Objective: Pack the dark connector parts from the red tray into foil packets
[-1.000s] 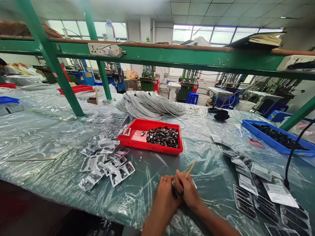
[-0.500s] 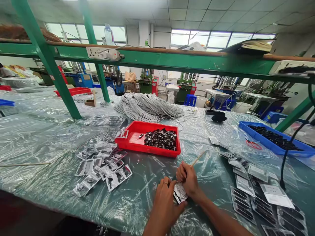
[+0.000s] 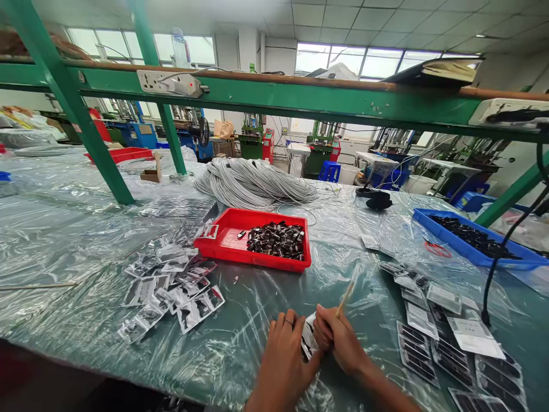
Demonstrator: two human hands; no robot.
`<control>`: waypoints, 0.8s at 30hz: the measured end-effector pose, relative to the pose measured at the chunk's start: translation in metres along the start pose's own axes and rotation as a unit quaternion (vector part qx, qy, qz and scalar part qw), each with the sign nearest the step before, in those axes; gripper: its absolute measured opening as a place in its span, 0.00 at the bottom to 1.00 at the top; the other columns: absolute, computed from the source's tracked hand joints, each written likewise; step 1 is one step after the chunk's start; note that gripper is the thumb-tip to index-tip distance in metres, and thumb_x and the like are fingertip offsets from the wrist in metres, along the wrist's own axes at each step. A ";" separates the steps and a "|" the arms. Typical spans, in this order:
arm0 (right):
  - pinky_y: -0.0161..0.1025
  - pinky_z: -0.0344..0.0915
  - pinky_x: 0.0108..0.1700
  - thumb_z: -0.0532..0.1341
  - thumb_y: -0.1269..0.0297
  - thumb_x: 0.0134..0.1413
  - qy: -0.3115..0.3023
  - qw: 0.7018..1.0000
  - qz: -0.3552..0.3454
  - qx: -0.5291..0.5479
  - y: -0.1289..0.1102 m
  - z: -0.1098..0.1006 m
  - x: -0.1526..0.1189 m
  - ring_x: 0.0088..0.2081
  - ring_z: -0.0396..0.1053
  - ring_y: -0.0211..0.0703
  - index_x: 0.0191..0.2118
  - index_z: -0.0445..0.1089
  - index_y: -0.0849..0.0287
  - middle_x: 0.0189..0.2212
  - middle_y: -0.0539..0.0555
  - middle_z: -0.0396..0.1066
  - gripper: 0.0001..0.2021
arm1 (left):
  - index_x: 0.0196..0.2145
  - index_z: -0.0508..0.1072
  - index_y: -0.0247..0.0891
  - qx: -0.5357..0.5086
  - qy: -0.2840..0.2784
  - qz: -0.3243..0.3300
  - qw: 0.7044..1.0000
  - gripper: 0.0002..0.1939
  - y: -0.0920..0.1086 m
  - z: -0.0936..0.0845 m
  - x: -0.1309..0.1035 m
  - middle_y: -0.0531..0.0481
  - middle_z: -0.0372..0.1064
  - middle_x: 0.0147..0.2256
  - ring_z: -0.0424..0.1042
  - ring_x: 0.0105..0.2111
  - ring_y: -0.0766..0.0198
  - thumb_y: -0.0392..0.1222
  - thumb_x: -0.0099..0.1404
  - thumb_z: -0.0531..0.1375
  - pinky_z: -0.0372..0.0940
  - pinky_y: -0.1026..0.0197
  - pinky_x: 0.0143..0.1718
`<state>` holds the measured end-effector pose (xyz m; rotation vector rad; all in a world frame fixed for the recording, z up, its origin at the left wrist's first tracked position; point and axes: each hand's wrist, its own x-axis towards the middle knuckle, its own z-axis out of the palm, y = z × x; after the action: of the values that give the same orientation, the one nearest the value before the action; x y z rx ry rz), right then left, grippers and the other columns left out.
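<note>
My left hand (image 3: 283, 352) rests on the table near the front, its thumb and fingers holding down a small white-and-black packet (image 3: 308, 333). Much of that packet is hidden under both hands. Closed around a thin wooden stick (image 3: 346, 296), my right hand (image 3: 341, 339) presses at the packet's right side; the stick's far end points up and away, and its lower end is covered by the fingers. Just beyond the hands stands a red tray (image 3: 218, 250) with a heap of small black-and-silver metal parts (image 3: 277, 240). Similar packets (image 3: 199, 309) lie in a loose pile to the left.
On the right are flat packs of black pieces (image 3: 416, 352) and white cards (image 3: 476, 336). A blue tray (image 3: 472, 254) of black parts sits behind them, with a black cable (image 3: 491, 280) hanging in front. Coiled grey cable (image 3: 253, 183) lies behind the red tray. A green rail (image 3: 300, 103) crosses above.
My right hand has shifted slightly right and down, and the stick now stands steeper. The left hand stays on the packet. The whole view has moved a little.
</note>
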<state>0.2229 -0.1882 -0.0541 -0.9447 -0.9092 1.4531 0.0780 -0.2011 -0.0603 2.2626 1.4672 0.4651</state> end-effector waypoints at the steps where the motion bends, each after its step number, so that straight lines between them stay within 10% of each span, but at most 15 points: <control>1: 0.36 0.38 0.19 0.62 0.48 0.55 0.001 1.000 0.006 0.025 -0.003 -0.002 0.004 0.15 0.40 0.31 0.13 0.51 0.55 0.11 0.41 0.44 0.28 | 0.57 0.67 0.36 0.010 -0.003 -0.003 1.000 0.29 0.002 -0.001 0.000 0.35 0.61 0.59 0.57 0.60 0.38 0.49 0.60 0.58 0.53 0.37 0.59; 8: 0.37 0.34 0.19 0.62 0.50 0.54 0.028 0.994 -0.063 0.090 -0.012 -0.003 0.044 0.15 0.36 0.31 0.13 0.49 0.55 0.11 0.41 0.41 0.28 | 0.53 0.69 0.34 0.011 0.044 0.008 0.999 0.30 0.024 0.001 0.013 0.36 0.66 0.54 0.61 0.54 0.40 0.55 0.58 0.61 0.55 0.40 0.55; 24: 0.38 0.36 0.20 0.60 0.52 0.56 0.012 0.995 -0.086 0.041 -0.005 -0.001 0.037 0.15 0.38 0.32 0.12 0.50 0.55 0.10 0.42 0.43 0.28 | 0.51 0.69 0.37 0.034 0.051 0.031 0.998 0.22 0.017 0.012 0.016 0.39 0.65 0.54 0.62 0.54 0.43 0.50 0.63 0.57 0.56 0.42 0.54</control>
<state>0.2236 -0.1508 -0.0522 -0.8019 -0.8843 1.3200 0.1037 -0.1944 -0.0609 2.3747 1.4876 0.5661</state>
